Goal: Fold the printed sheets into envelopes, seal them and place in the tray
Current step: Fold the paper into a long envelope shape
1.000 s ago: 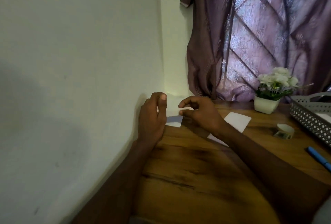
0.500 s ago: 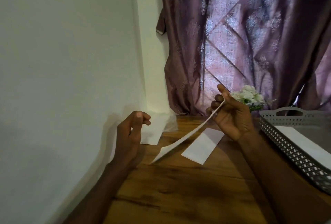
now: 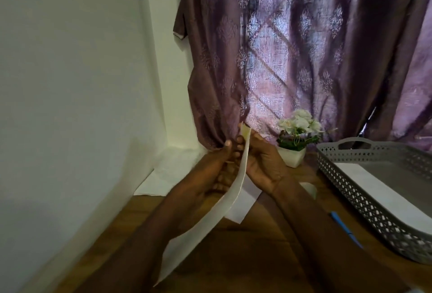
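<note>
Holding a white sheet [image 3: 208, 217] up off the desk [image 3: 245, 257], edge-on to the camera, bowed, far end high between both hands, near corner hanging low toward the person. Right hand [image 3: 264, 166] closed on the sheet's top end, thumb on the near face, fingers behind. Left hand [image 3: 210, 175] on the other side of the sheet, fingers curled against it near the top; looks like a grip too, though the contact is partly hidden behind the paper. Cannot tell whether this is a printed sheet or an envelope; no print readable from this angle.

Progress: grey perforated tray [image 3: 350, 187] at right already has one flat white piece [image 3: 383, 196] lying in it, likely a finished envelope, so probably at least one cycle done. More white paper [image 3: 168, 175] lies against the wall [image 3: 70, 105] at the far left of the desk, and another white piece [image 3: 240, 206] lies flat under the hands, so more remains. The held sheet shows no crease yet; folding, inserting, sealing and placing in the tray all look pending for it. Judged early-to-mid task.

Blue pen [image 3: 343, 227] on the desk just beside the tray. Small potted flowers [image 3: 297, 138] behind the hands, curtain [image 3: 304, 58] at the back.
</note>
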A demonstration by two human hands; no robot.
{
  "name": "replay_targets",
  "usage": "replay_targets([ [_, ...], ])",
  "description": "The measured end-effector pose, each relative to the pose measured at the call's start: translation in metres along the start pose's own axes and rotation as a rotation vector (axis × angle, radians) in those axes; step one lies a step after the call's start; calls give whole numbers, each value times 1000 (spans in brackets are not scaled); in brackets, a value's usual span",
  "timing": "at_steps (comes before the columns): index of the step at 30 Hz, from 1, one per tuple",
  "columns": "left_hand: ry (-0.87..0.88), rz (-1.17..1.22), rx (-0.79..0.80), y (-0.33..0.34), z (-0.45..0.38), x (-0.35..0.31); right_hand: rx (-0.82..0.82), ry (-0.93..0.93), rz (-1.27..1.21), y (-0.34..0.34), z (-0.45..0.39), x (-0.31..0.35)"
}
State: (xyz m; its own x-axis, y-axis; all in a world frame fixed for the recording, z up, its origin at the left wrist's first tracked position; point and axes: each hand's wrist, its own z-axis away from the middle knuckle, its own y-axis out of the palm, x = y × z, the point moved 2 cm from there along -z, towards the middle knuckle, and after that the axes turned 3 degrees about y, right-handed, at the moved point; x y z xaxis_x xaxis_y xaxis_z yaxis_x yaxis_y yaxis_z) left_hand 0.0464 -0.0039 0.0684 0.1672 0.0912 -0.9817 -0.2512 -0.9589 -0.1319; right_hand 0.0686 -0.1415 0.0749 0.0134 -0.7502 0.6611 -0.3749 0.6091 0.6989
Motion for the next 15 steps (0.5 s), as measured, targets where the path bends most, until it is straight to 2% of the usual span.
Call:
replay_targets([
  [4, -61, 312, -43, -7, -2, 1, -13, -39, 86, -2, -5, -8],
  [7, -80, 324, 17, -19, 8, 7, -67, -26, 152, -5, -6, -9],
  [10, -88, 363, -30, -35, 18, 9, -179, 26, 116, -11, -8, -9],
  [11, -99, 406, -50, -41, 19, 10, -257, 21, 190, -15, -9, -8],
  [12, -111, 436, -81, -47, 18, 12, -370, 2, 359, -22, -8, -5],
  [13, -115, 452, -111, -53, 17, 12, -483, -32, 657, -26, -5, 0],
  [15, -126, 457, -175, -68, 14, 16, -586, -119, 1386, -31, -1, 4],
])
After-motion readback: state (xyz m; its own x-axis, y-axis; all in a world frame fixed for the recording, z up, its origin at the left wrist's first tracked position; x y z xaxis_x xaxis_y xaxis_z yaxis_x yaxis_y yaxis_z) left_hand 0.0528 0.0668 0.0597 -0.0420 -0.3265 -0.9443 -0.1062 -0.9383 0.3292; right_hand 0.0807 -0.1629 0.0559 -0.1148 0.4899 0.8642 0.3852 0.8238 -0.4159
